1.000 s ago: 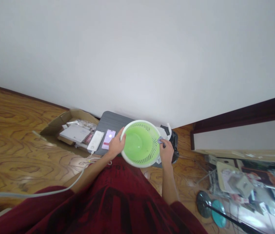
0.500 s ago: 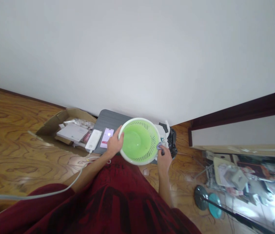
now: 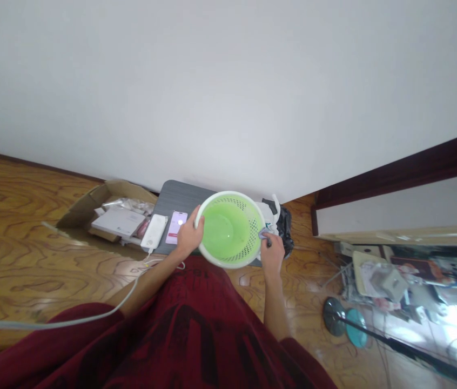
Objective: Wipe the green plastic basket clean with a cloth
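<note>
Held up between both hands and tilted open toward the camera, a green basket (image 3: 230, 229), perforated and white-rimmed. Clamped on its rim, the left hand (image 3: 190, 237), fingers curled over the edge. Against the outer wall, a small bluish cloth (image 3: 264, 233), pinched by the right hand (image 3: 272, 255). Just beyond the left fingers, a lit phone (image 3: 176, 227) and a white power bank (image 3: 154, 232) on a gray table (image 3: 180, 193); farther out, an open cardboard box (image 3: 91, 202). Just past the right fingers, a black bag (image 3: 286, 232).

Left hand (image 3: 190, 237) fingers curled, gripping; right hand (image 3: 272, 253) fingers pinched; forearms extended forward.
</note>
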A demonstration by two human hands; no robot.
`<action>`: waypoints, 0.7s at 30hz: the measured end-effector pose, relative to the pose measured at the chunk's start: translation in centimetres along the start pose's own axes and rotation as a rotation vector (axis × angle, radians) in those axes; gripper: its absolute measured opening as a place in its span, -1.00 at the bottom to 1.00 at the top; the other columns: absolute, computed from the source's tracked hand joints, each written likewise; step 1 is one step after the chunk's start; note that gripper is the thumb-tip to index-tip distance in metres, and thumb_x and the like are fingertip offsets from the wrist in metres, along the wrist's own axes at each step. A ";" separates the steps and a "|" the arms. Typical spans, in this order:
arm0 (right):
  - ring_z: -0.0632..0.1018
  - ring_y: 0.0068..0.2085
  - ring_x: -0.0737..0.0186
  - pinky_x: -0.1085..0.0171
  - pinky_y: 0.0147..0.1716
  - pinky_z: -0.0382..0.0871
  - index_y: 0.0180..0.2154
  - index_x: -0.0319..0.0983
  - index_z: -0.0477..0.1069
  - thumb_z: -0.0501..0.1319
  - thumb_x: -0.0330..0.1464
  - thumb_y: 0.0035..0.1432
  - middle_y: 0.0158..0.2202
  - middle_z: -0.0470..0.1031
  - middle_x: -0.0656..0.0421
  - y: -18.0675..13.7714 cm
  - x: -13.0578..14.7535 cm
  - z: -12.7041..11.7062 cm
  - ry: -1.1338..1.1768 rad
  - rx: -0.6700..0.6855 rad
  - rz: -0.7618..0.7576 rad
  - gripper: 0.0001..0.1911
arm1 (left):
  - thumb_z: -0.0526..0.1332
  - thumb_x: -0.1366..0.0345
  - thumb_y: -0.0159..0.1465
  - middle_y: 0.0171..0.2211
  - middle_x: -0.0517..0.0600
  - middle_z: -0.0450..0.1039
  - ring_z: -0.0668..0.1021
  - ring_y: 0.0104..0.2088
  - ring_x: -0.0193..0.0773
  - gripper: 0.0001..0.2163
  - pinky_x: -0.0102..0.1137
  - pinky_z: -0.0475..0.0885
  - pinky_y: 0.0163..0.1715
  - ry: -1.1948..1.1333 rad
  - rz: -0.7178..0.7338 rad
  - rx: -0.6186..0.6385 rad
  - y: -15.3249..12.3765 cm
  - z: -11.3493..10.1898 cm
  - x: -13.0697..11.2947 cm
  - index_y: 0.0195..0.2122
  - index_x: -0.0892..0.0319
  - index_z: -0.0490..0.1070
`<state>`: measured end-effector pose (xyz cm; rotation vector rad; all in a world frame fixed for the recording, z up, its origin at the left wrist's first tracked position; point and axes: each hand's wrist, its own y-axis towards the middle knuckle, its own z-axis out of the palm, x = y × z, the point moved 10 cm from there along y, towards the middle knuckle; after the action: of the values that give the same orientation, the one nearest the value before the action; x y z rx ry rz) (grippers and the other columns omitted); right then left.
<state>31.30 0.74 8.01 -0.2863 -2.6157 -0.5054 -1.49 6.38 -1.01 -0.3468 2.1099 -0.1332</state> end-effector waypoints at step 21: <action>0.51 -0.48 0.31 0.43 -0.43 0.31 -0.40 -0.31 0.59 0.29 -0.53 -0.05 -0.49 0.57 0.16 -7.4 8.8 25.7 -0.226 1.473 -0.207 -0.88 | 0.01 0.07 0.42 0.07 0.05 0.55 0.58 0.05 -0.03 -0.50 -0.24 0.43 0.04 0.054 -0.061 0.032 -0.3 -0.2 -0.7 0.37 -0.04 0.22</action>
<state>11.29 5.22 -11.35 0.4309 -2.4807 1.4332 -1.27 6.29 -0.31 -0.3924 2.1488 -0.2139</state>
